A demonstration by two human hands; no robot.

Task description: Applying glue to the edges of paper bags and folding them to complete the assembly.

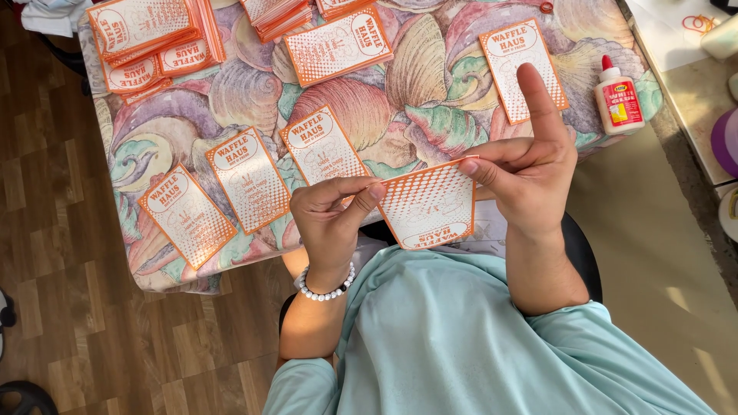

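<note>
A wooden plank floor (92, 338) lies to the left of the hands and under the table. The table carries a cloth with a big seashell pattern (400, 92) in pastel colours, and it lies just beyond both hands. To the right of the right hand there is a beige surface (653, 253), partly in sunlight. The person wears a light teal shirt (453, 338). Stacks of orange and white cards (154, 34) lie at the far left of the cloth, well apart from the hands. Three single cards (250, 178) lie flat in a row just left of the left hand. A white glue bottle with a red cap (618, 98) stands to the right of the right hand.

The left hand (330, 219), with a bead bracelet (327, 288) on the wrist, pinches the left edge of an orange dotted card (427, 204) between thumb and fingers. The right hand (530, 173) pinches its upper right corner, with the index finger pointing straight up. The card is in the air between both hands, above the lap.
</note>
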